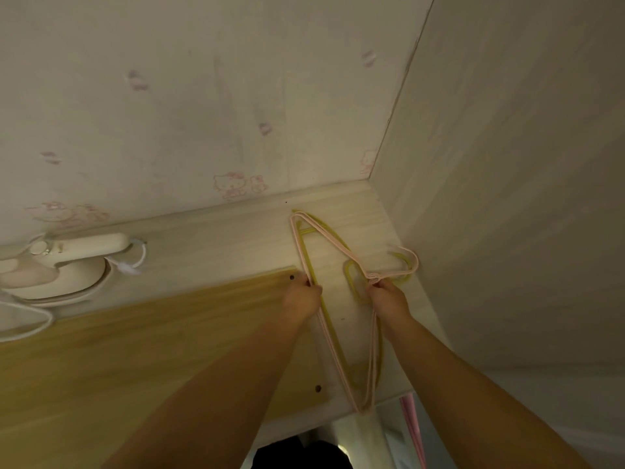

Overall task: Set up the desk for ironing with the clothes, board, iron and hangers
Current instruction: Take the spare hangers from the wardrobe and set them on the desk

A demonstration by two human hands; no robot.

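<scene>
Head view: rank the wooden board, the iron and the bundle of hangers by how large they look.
1. wooden board, largest.
2. bundle of hangers and iron: look similar; the iron is cut off at the frame edge, so unranked.

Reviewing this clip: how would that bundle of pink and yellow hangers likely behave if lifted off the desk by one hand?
The hangers look like thin wire frames, so probably light and fairly stiff. Stacked loosely, they would likely fan apart or tangle; the left hand and right hand each grip a different part. On the smooth desk they may slide easily.
</scene>
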